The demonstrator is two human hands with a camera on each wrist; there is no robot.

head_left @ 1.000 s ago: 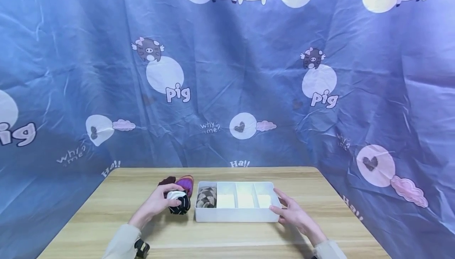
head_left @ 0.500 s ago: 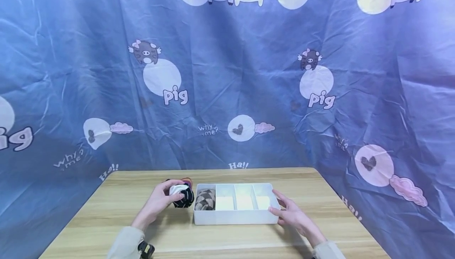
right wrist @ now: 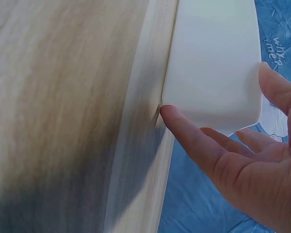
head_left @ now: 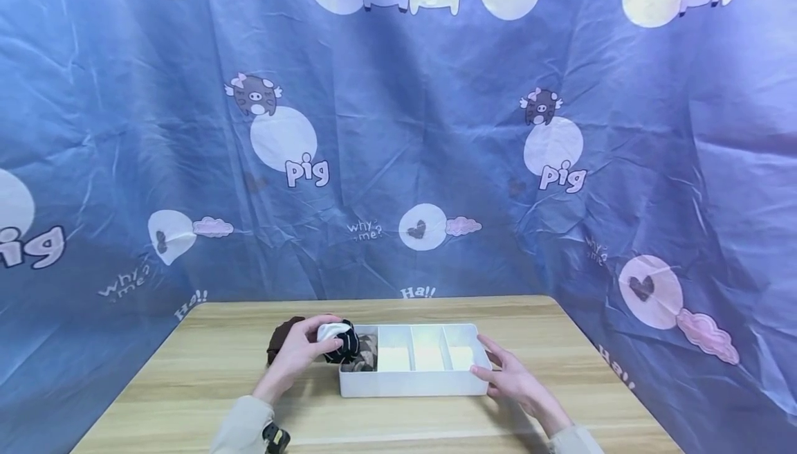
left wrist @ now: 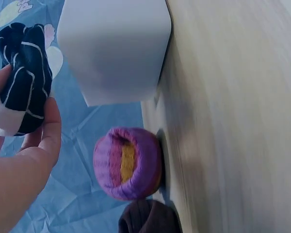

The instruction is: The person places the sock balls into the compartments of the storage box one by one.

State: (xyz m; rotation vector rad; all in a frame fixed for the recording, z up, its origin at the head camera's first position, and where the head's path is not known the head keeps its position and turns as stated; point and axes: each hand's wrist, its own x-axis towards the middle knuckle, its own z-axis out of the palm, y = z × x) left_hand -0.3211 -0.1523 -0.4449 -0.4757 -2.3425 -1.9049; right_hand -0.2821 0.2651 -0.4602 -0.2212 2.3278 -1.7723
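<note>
My left hand (head_left: 297, 357) grips a rolled black sock (head_left: 350, 344) with white lines and a white patch. It holds the sock up over the left end of a white divided box (head_left: 414, 384). In the left wrist view, thumb and fingers pinch the black roll (left wrist: 26, 82) from both sides. A brown-grey checkered sock roll (head_left: 369, 355) lies in the leftmost compartment, partly covered by the held one. My right hand (head_left: 515, 376) holds the box's right end, thumb at the front and fingers at the back; the right wrist view shows fingertips on its white wall (right wrist: 213, 58).
A purple rolled sock (left wrist: 104, 165) with a pink and yellow stripe stands on the table left of the box, hidden in the head view. Beside it sits a dark brown rolled sock (head_left: 281, 338). A blue printed curtain (head_left: 398, 129) surrounds the wooden table (head_left: 398, 426).
My left hand has carried the black sock rightward from the table to over the box's left end, uncovering more of the brown sock. The right hand stays at the box.
</note>
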